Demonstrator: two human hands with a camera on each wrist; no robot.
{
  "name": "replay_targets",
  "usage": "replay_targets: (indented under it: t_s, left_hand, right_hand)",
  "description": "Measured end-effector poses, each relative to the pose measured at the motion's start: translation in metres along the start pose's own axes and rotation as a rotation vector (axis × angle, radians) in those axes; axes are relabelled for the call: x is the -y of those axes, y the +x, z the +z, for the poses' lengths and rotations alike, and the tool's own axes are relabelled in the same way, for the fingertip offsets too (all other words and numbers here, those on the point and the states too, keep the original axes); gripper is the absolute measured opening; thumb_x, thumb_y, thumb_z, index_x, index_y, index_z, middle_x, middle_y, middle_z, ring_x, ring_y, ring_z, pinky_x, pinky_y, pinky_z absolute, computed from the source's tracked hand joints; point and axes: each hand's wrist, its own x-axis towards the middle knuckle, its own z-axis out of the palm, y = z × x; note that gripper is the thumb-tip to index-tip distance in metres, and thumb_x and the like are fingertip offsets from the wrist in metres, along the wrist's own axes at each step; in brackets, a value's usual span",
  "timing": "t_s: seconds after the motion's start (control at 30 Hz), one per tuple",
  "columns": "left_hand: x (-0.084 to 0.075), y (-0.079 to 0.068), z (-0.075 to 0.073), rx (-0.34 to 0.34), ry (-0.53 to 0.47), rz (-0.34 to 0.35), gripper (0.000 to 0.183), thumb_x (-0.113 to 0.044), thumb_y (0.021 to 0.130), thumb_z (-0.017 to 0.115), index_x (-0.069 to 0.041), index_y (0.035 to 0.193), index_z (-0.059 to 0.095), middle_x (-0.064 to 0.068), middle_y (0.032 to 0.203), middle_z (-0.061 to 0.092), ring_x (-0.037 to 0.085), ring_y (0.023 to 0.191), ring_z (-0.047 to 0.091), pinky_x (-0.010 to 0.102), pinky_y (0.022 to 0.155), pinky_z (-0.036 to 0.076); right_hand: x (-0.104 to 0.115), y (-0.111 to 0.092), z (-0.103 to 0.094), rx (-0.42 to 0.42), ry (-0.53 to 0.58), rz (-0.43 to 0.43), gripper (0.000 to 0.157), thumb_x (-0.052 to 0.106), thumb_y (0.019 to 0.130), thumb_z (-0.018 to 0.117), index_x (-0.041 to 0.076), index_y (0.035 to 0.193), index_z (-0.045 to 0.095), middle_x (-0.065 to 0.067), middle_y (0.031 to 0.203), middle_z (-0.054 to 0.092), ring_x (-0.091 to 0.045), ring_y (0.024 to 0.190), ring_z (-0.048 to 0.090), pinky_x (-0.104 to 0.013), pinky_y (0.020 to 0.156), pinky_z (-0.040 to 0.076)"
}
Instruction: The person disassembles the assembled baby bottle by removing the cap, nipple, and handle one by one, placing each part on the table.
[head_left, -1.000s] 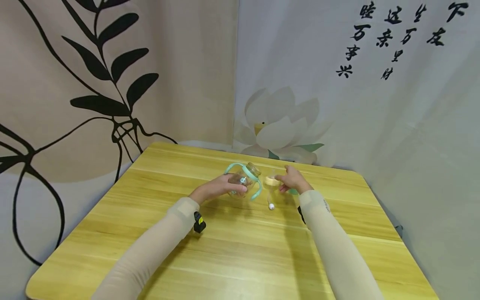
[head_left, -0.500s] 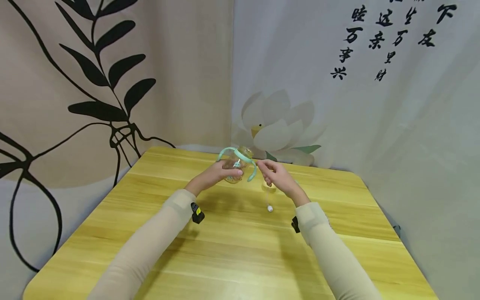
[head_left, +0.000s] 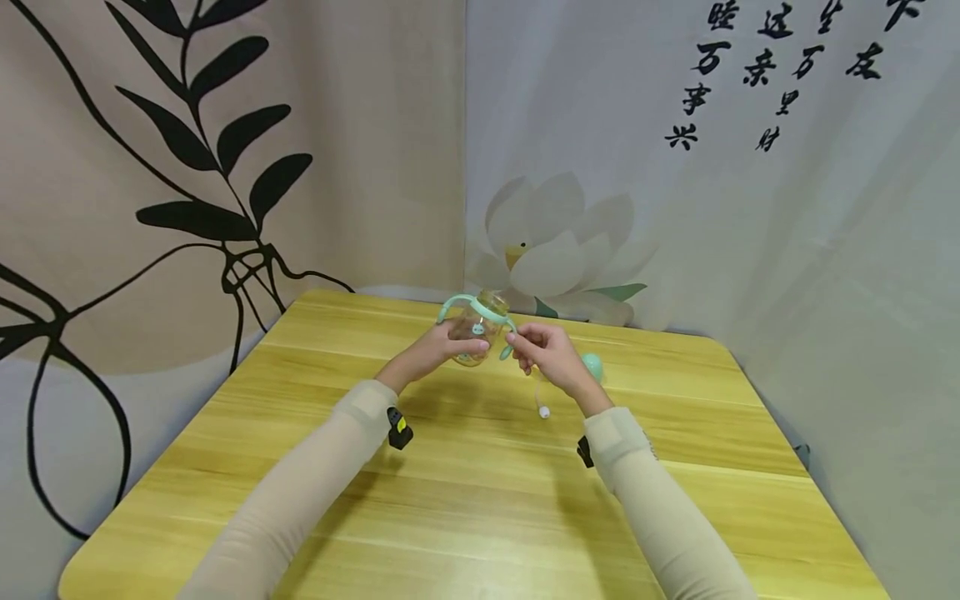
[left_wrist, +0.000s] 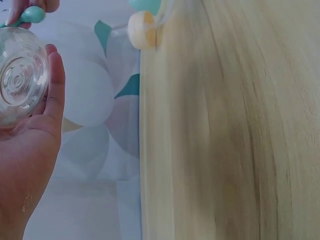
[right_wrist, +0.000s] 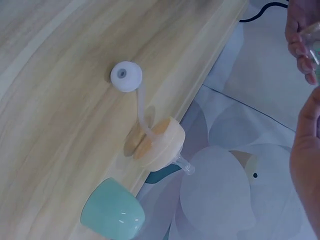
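A clear, amber-tinted baby bottle is raised above the table, tilted, its neck uncovered. My left hand grips its body from the left, thumb across the front. Around the neck sits a mint-green handle ring with two curved arms. My right hand pinches the right arm between thumb and fingers. From below, the left wrist view shows the bottle's round base against the left palm. Beneath the right hand, a cream collar with a clear spout lies on the table, its straw ending in a white ball.
A mint-green cap stands beside the collar, partly behind the right wrist in the head view. The wooden table ends just beyond these things, where a printed curtain hangs.
The left hand has raised the bottle and moved it slightly left. My right hand has left the collar, moved left and taken hold of the bottle's right handle arm. Collar and straw stay on the table.
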Motion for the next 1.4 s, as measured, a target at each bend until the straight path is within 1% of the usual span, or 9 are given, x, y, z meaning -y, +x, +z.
replay_targets:
  t_s: [0.13,0.33,0.53,0.67,0.73,0.93,1.1,1.2,1.4]
  left_hand:
    - [0.003,-0.007,-0.005,-0.033,-0.001,-0.025,0.064,-0.041,0.100,0.068,-0.020,0.157,0.047,0.008,0.162,0.047,0.033,0.142,0.053,0.060,0.116,0.043]
    - [0.007,-0.013,-0.009,-0.060,-0.022,-0.039,0.069,-0.042,0.099,0.070,-0.022,0.159,0.043,0.006,0.164,0.044,0.034,0.144,0.051,0.063,0.120,0.036]
    - [0.018,-0.021,-0.019,-0.022,-0.036,-0.026,0.054,-0.033,0.103,0.068,-0.015,0.152,0.054,0.015,0.155,0.055,0.030,0.135,0.059,0.055,0.114,0.046]
    - [0.026,-0.031,-0.031,-0.071,-0.082,-0.037,0.049,-0.030,0.104,0.064,-0.010,0.149,0.056,0.024,0.147,0.058,0.028,0.126,0.062,0.051,0.111,0.047]
    - [0.027,-0.033,-0.037,-0.099,-0.099,-0.026,0.048,-0.029,0.104,0.063,-0.009,0.147,0.056,0.025,0.146,0.057,0.028,0.125,0.061,0.052,0.111,0.046]
    - [0.018,-0.032,-0.043,-0.083,-0.083,-0.001,0.046,-0.031,0.103,0.066,-0.011,0.144,0.057,0.015,0.142,0.062,0.027,0.127,0.062,0.050,0.109,0.048]
    - [0.011,-0.030,-0.043,-0.090,-0.060,-0.006,0.053,-0.035,0.100,0.069,-0.012,0.146,0.058,0.015,0.141,0.064,0.028,0.125,0.064,0.049,0.105,0.052]
    - [0.009,-0.029,-0.043,-0.086,-0.051,0.000,0.055,-0.034,0.100,0.069,-0.011,0.148,0.056,0.015,0.144,0.063,0.029,0.127,0.064,0.051,0.107,0.052]
    - [0.009,-0.034,-0.044,-0.081,-0.042,-0.004,0.056,-0.033,0.102,0.068,-0.012,0.151,0.053,0.012,0.148,0.061,0.031,0.134,0.059,0.056,0.112,0.048]
  right_hand:
    - [0.005,0.003,0.002,-0.012,-0.010,-0.003,0.026,0.021,0.110,0.061,-0.004,0.114,0.070,-0.005,0.082,0.068,-0.016,0.067,0.062,-0.036,0.065,0.058]
    - [0.011,0.008,0.007,-0.042,-0.036,-0.043,0.026,0.021,0.110,0.061,-0.002,0.107,0.073,-0.006,0.078,0.067,-0.017,0.065,0.062,-0.030,0.060,0.057]
    - [0.017,0.015,0.005,-0.143,0.084,-0.080,0.031,0.019,0.111,0.058,-0.010,0.109,0.069,0.000,0.080,0.069,-0.012,0.067,0.064,-0.025,0.063,0.059]
    - [0.021,0.021,-0.004,-0.208,0.086,-0.097,0.030,0.017,0.110,0.059,-0.012,0.110,0.069,0.002,0.080,0.069,-0.009,0.067,0.065,-0.022,0.062,0.059]
    - [0.020,0.022,-0.007,-0.214,0.066,-0.073,0.030,0.017,0.110,0.059,-0.011,0.110,0.069,0.002,0.079,0.069,-0.008,0.066,0.065,-0.022,0.062,0.059]
    - [-0.001,0.027,-0.005,-0.252,0.062,0.085,0.035,0.023,0.112,0.056,-0.009,0.110,0.070,0.002,0.078,0.067,-0.009,0.066,0.063,-0.019,0.059,0.054]
    - [-0.021,0.032,0.005,-0.224,-0.178,0.247,0.038,0.023,0.113,0.054,-0.009,0.113,0.074,-0.002,0.073,0.068,-0.023,0.070,0.069,-0.019,0.055,0.049]
    - [-0.033,0.033,0.009,-0.188,-0.339,0.335,0.036,0.021,0.113,0.054,-0.007,0.108,0.077,-0.003,0.069,0.068,-0.029,0.073,0.072,-0.020,0.056,0.048]
    - [-0.048,0.032,0.019,-0.105,-0.436,0.389,0.038,0.020,0.113,0.053,-0.005,0.102,0.079,-0.007,0.071,0.072,-0.019,0.066,0.068,-0.022,0.060,0.050]
